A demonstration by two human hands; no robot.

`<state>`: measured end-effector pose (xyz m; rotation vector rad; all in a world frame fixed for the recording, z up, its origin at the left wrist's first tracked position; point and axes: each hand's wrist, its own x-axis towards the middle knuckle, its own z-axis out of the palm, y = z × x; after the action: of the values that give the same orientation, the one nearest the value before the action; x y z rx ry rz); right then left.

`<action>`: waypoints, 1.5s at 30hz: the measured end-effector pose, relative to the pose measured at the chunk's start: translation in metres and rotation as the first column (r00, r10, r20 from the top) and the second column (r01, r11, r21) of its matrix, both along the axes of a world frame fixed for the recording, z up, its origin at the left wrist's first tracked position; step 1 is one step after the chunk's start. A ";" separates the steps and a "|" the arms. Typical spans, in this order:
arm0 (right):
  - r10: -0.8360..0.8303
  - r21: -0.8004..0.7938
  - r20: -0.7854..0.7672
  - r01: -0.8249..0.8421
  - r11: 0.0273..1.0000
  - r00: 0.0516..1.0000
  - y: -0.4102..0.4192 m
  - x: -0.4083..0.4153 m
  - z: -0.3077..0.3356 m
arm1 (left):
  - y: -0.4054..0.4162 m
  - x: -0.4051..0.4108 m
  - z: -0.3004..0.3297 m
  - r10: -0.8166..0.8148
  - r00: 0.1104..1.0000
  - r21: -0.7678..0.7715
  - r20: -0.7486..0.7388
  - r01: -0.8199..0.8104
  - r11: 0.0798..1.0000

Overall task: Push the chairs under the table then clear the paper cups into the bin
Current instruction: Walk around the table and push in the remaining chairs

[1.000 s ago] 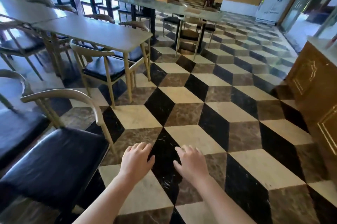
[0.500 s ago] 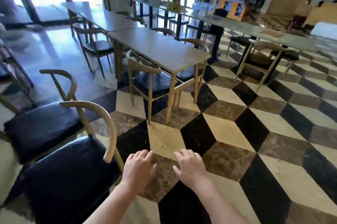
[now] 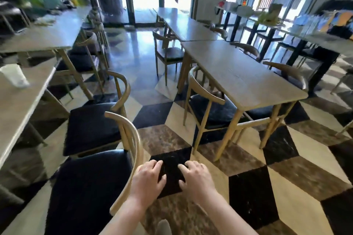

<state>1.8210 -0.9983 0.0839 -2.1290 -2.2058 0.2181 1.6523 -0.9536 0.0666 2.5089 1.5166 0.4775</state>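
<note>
Cup (image 3: 14,75) upright on left table (image 3: 17,104), contents unclear | left hand (image 3: 148,182), right hand (image 3: 196,179) empty, fingers spread

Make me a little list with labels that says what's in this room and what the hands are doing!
place: room with wooden tables, a checkered floor and big windows
left hand: empty, palm down, beside the near chair's backrest
right hand: empty, palm down over the floor
near chair: black seat, pulled out from the left table
second chair: behind it, also pulled out
left table: carries a paper cup
paper cup: white, blurred
middle table: bare top, chairs tucked in
bin: not visible
</note>
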 end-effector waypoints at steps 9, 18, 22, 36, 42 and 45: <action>0.292 -0.012 0.059 -0.291 0.957 0.955 0.190 0.017 0.021 | 0.142 0.007 0.009 0.207 0.978 0.001 0.006 -0.207 0.978; 0.692 -0.035 0.019 -0.691 0.722 0.722 0.321 -0.040 0.007 | 0.188 -0.014 0.002 0.498 0.867 0.080 -0.026 -0.495 0.865; 0.855 -0.065 0.032 -0.852 0.519 0.518 0.363 -0.057 -0.013 | 0.191 -0.026 -0.015 0.751 0.658 0.029 -0.060 -0.751 0.660; 0.995 -0.121 0.042 -0.989 -0.085 -0.090 0.442 -0.055 -0.035 | 0.180 0.073 -0.027 0.970 0.135 -0.127 -0.200 -0.986 0.111; 0.976 -0.168 0.068 -0.967 -0.192 -0.206 0.448 -0.065 -0.055 | 0.180 0.084 -0.043 0.969 0.072 -0.231 -0.237 -0.973 0.016; 0.968 -0.161 0.031 -0.958 -0.239 -0.247 0.448 -0.065 -0.070 | 0.180 0.086 -0.059 0.967 0.034 -0.286 -0.254 -0.957 -0.041</action>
<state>1.7556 -0.5500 0.0143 0.4525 -3.3345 0.1564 1.7386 -0.7737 0.0081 0.6165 2.8295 0.2383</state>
